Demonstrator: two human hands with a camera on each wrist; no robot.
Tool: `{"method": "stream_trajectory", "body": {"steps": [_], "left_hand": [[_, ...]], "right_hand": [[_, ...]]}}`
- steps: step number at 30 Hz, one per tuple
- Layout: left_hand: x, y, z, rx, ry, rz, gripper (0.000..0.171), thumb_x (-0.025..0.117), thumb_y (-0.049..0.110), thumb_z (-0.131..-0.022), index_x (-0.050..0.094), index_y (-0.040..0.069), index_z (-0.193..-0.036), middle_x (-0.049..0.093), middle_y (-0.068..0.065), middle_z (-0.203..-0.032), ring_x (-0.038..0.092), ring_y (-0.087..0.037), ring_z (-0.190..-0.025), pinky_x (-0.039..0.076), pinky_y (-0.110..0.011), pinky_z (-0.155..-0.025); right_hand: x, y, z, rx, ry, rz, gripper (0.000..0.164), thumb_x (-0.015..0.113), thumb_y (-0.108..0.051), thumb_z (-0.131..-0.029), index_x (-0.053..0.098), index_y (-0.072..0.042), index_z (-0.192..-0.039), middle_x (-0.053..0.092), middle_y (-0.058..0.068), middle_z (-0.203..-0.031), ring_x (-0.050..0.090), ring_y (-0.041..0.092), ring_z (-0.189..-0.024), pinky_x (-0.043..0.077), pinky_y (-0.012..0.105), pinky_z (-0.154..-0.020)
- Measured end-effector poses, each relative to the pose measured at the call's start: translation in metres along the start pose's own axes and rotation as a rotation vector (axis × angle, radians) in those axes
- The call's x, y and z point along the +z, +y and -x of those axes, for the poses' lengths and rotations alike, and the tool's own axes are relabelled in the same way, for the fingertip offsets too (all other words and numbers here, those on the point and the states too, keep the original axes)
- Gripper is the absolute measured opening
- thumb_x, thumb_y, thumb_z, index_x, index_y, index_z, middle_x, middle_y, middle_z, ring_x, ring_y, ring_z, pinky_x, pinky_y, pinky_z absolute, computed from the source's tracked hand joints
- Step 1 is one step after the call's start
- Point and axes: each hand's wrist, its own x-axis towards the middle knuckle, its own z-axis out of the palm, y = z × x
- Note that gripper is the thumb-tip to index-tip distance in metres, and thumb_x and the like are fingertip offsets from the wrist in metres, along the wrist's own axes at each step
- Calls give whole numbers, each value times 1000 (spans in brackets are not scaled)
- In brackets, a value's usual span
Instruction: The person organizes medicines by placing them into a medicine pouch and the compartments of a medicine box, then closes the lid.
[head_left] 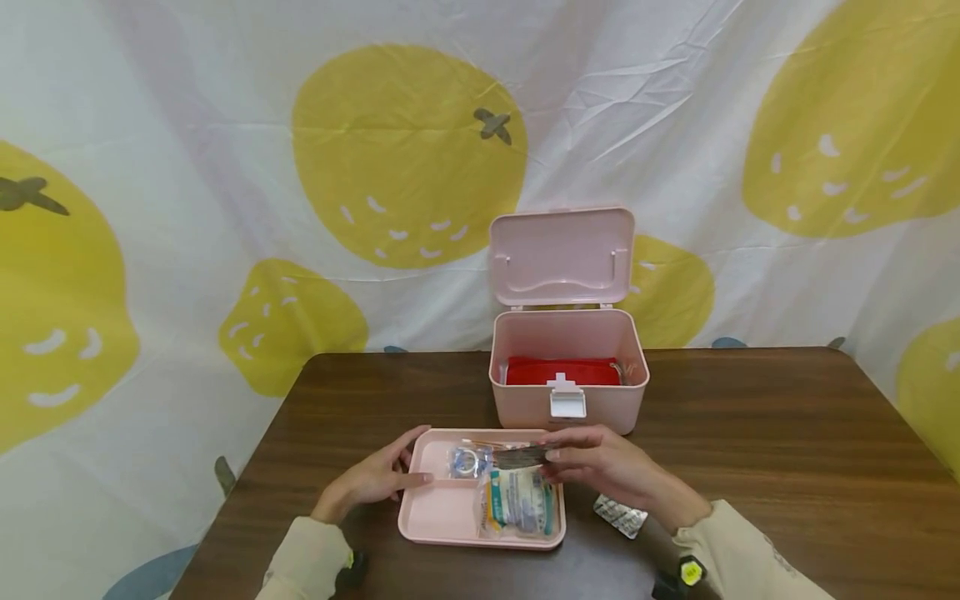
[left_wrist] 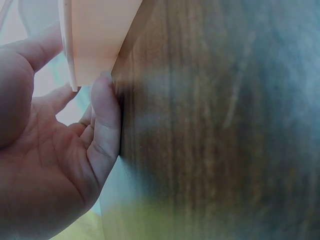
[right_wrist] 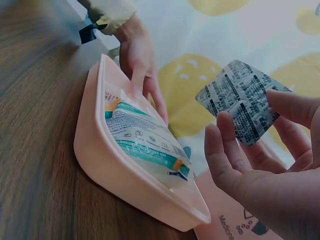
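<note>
My left hand [head_left: 378, 475] grips the left side of a shallow pink tray [head_left: 442, 512], thumb over the rim; the left wrist view shows the fingers around the tray's end wall. Above the tray's right part, my right hand [head_left: 603, 462] pinches a silver blister pack [right_wrist: 242, 100], its printed foil side showing in the right wrist view. Below it in the tray lies a clear plastic packet [head_left: 517, 504] with green and orange print. A small bag with a white ring-shaped item [head_left: 468, 461] sits in the back compartment.
Behind the tray stands a pink medicine box [head_left: 517, 408], its lid [head_left: 562, 258] raised, with a red pouch [head_left: 558, 371] inside. Another blister pack [head_left: 621, 517] lies on the brown table [head_left: 750, 467], right of the tray. A lemon-patterned curtain [head_left: 420, 167] hangs behind.
</note>
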Motion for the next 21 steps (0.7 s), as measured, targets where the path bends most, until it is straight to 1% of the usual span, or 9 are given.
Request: {"method": "stream_trajectory", "body": {"steps": [6, 8, 12, 14, 16, 19, 20, 21], "left_hand": [[0, -1, -1, -1, -2, 7, 83, 76, 29, -88, 30, 21, -156, 51, -10, -96, 49, -20, -72, 53, -34, -59], [0, -1, -1, 2, -2, 5, 83, 76, 29, -88, 30, 20, -156, 51, -10, -96, 50, -20, -72, 52, -34, -59], [0, -1, -1, 15, -5, 4, 83, 76, 28, -88, 29, 19, -156, 51, -10, -95, 50, -19, -72, 52, -34, -58], [0, -1, -1, 24, -5, 3, 83, 76, 28, -88, 29, 19, -156, 51, -10, -95, 50, -19, -71, 52, -34, -58], [0, -1, -1, 27, -5, 3, 83, 76, 28, -88, 29, 19, -156, 51, -10, -94, 50, -19, -71, 52, -34, -57], [0, -1, 0, 39, -7, 3, 82, 75, 27, -89, 28, 17, -156, 51, -10, -94, 50, -19, -70, 52, -34, -57], [0, -1, -1, 40, -8, 4, 83, 75, 26, -89, 28, 17, -156, 51, -10, -94, 50, -19, -70, 52, -34, -57], [0, -1, -1, 38, -8, 5, 83, 75, 26, -89, 28, 17, -156, 51, -10, -94, 50, -19, -70, 52, -34, -57]], "right_hand": [[5, 3, -8, 17, 42, 55, 28, 62, -4, -95, 71, -10, -120, 69, 5, -110, 69, 22, -98, 55, 39, -90], [8, 5, -11, 16, 48, 64, 29, 62, -2, -94, 70, -5, -122, 69, 6, -108, 70, 21, -96, 56, 39, -89], [11, 7, -17, -1, 42, 111, 36, 62, -2, -94, 60, 9, -128, 69, 7, -110, 70, 18, -95, 56, 36, -88], [13, 7, -20, -18, 34, 152, 37, 58, -1, -95, 56, 14, -128, 69, 12, -115, 69, 17, -97, 55, 34, -89], [16, 8, -24, -34, 41, 181, 35, 51, 2, -96, 55, 17, -127, 67, 19, -120, 68, 16, -99, 54, 32, -91], [20, 9, -29, -56, 50, 157, 38, 42, 5, -94, 53, 23, -125, 61, 27, -127, 66, 15, -101, 53, 30, -94], [21, 9, -31, -59, 56, 142, 38, 41, 4, -95, 51, 25, -125, 60, 29, -128, 65, 14, -102, 52, 29, -94], [23, 9, -32, -57, 73, 140, 38, 42, 1, -97, 51, 25, -124, 59, 29, -128, 64, 14, -103, 52, 29, -94]]}}
